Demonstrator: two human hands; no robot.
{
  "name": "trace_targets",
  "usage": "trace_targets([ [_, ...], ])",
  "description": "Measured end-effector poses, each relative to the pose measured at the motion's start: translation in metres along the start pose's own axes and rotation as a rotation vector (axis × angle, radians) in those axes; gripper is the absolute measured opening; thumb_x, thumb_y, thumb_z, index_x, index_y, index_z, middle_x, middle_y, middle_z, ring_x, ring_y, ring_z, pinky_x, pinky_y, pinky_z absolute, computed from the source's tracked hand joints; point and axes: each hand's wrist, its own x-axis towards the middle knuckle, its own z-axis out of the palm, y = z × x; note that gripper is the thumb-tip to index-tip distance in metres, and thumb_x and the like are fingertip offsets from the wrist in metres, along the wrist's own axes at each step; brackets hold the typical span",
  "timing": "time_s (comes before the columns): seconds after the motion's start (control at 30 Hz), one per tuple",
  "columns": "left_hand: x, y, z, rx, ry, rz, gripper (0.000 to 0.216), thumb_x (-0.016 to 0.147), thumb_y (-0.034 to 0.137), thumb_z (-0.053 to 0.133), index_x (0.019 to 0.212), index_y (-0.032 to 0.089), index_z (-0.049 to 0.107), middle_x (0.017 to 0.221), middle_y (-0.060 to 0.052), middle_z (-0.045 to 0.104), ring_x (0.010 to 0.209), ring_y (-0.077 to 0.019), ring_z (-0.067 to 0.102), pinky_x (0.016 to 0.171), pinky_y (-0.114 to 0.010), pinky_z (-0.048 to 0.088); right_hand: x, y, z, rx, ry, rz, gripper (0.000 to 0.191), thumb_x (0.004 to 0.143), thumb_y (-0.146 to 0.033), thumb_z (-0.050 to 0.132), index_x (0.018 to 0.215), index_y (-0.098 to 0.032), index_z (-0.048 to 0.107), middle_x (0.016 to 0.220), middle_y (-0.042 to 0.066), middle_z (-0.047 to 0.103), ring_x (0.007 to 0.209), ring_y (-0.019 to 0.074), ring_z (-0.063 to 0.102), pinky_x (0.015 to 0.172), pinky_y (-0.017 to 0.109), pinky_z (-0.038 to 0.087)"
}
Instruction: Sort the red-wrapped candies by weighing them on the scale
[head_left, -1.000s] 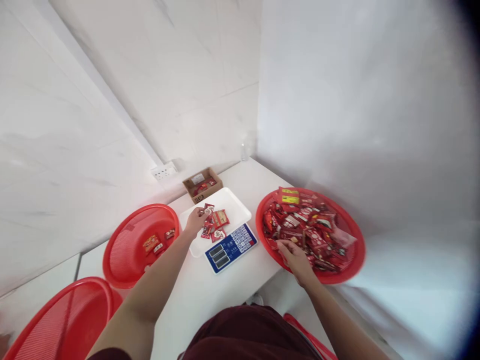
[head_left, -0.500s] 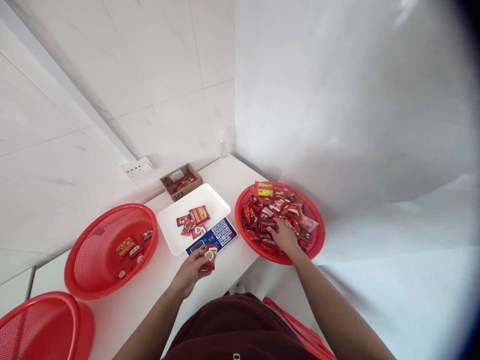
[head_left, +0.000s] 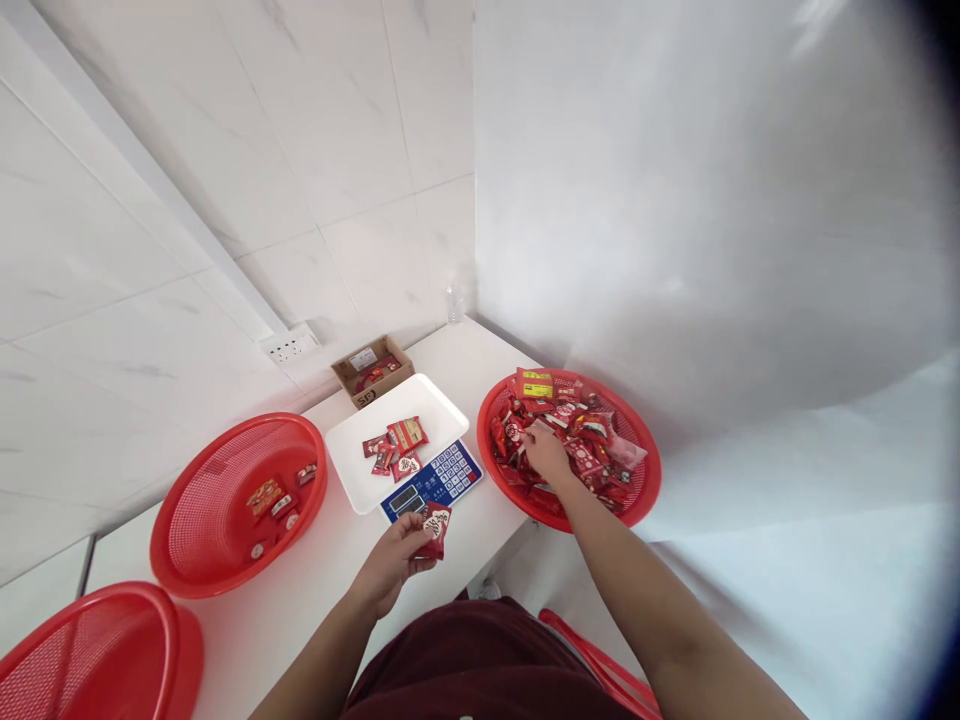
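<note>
My left hand (head_left: 394, 562), its fingers closed, holds a red snack packet (head_left: 436, 530) with white print, above the table just in front of the scale's blue keypad (head_left: 444, 478). On the right, my right hand (head_left: 547, 453) reaches into a red plastic basket (head_left: 651, 490) heaped with small red packets. Its fingertips are pinched together at the left part of the heap; what they grip is hidden among the wrappers. Several red packets (head_left: 405, 465) lie together on the scale's white tray (head_left: 352, 480).
An open cardboard box (head_left: 397, 372) with red packets stands behind the scale. To the left is a red basket (head_left: 191, 500) holding a few packets, and another red basket (head_left: 184, 650) nearer me. A clear bottle (head_left: 454, 303) stands at the back corner by the wall.
My right hand has shifted left and slightly back within the heap of packets. My left hand still holds its packet, now a little lower in view. The whole view has shifted slightly.
</note>
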Motion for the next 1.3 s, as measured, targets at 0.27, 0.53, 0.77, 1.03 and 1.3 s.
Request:
trace_targets([
  [0.27, -0.002, -0.007, -0.014, -0.059, 0.029, -0.031, 0.040, 0.059, 0.041, 0.076, 0.081, 0.019, 0.050, 0.079, 0.000, 0.062, 0.071, -0.0113, 0.056, 0.072, -0.028, 0.047, -0.026, 0.041, -0.040, 0.074, -0.094, 0.049, 0.031, 0.085, -0.035, 0.041, 0.090, -0.018, 0.065, 0.067, 0.001, 0.067, 0.061, 0.0153, 0.060, 0.058, 0.025, 0.044],
  [0.53, 0.003, -0.002, -0.006, -0.061, -0.021, -0.017, 0.038, 0.060, 0.040, 0.075, 0.078, 0.019, 0.049, 0.075, 0.001, 0.061, 0.068, -0.0110, 0.055, 0.070, -0.029, 0.048, -0.024, 0.034, -0.052, -0.279, -0.256, -0.020, 0.020, 0.081, -0.022, 0.049, 0.089, -0.017, 0.067, 0.092, 0.011, 0.070, 0.081, 0.0196, 0.062, 0.070, 0.027, 0.040],
  [0.77, -0.001, -0.007, -0.013, -0.056, -0.011, -0.006, 0.038, 0.062, 0.042, 0.074, 0.082, 0.019, 0.052, 0.078, 0.000, 0.061, 0.069, -0.0109, 0.056, 0.072, -0.030, 0.048, -0.016, 0.016, -0.024, -0.359, -0.345, -0.071, 0.017, 0.080, -0.019, 0.052, 0.081, -0.020, 0.069, 0.085, 0.007, 0.071, 0.079, 0.0183, 0.063, 0.070, 0.026, 0.040],
  [1.03, 0.001, -0.012, -0.019, -0.057, 0.023, -0.035, 0.036, 0.062, 0.040, 0.074, 0.084, 0.019, 0.054, 0.079, 0.000, 0.061, 0.070, -0.0107, 0.055, 0.073, -0.030, 0.048, 0.001, -0.002, -0.007, -0.400, -0.164, -0.041, 0.029, 0.087, -0.033, 0.043, 0.100, -0.017, 0.064, 0.102, 0.013, 0.065, 0.096, 0.0223, 0.059, 0.075, 0.029, 0.040],
  [1.3, 0.001, -0.004, -0.015, -0.041, 0.003, -0.017, 0.037, 0.062, 0.042, 0.073, 0.085, 0.019, 0.056, 0.083, -0.001, 0.062, 0.073, -0.0118, 0.055, 0.073, -0.029, 0.047, -0.008, 0.010, 0.000, -0.308, -0.183, -0.075, 0.018, 0.083, -0.023, 0.046, 0.079, -0.020, 0.063, 0.085, 0.005, 0.068, 0.079, 0.0172, 0.060, 0.068, 0.026, 0.039],
])
